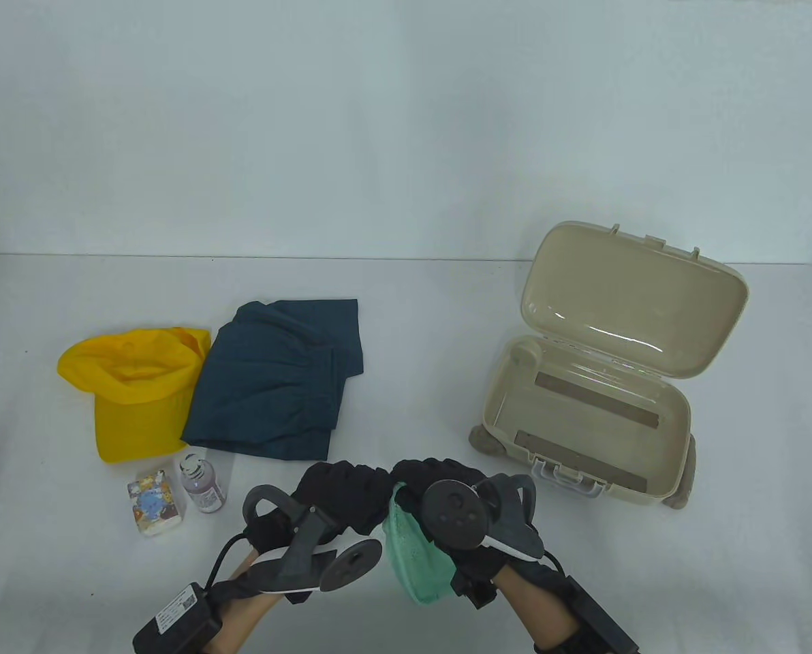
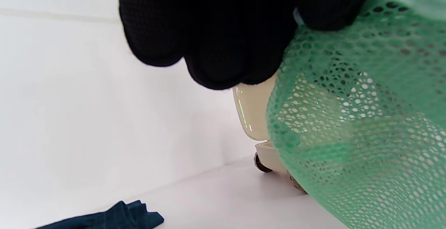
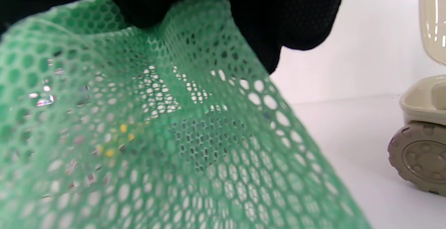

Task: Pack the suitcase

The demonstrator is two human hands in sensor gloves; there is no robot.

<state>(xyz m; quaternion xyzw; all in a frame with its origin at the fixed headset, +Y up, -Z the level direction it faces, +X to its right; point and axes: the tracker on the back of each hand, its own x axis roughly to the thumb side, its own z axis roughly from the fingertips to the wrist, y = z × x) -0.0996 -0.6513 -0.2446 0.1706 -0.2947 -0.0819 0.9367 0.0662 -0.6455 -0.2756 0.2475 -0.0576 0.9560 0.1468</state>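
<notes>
Together at the near edge of the counter [image 1: 406, 306], the left hand [image 1: 290, 531] and the right hand [image 1: 474, 524] hold a green mesh bag [image 1: 413, 552] between them, gloved fingers [image 2: 216, 47] closed on its upper edge; both wrist views show the netting bunched under the black fingertips. What the bag holds, if anything, cannot be told through the mesh. Open and waiting, the beige suitcase [image 1: 672, 436] lies to the right and a little farther off, its lid propped up on the far side, its long axis running from near right to far left, one wheel showing close in the right wrist view. That puts the right hand nearer the case, so any carry would likely lead rightward and away from the body. Still on the counter to the left sit a yellow hat [image 1: 133, 395], folded dark blue shorts [image 1: 276, 388], a small bottle [image 1: 200, 484] and a tissue pack [image 1: 155, 507], well apart from the case.
</notes>
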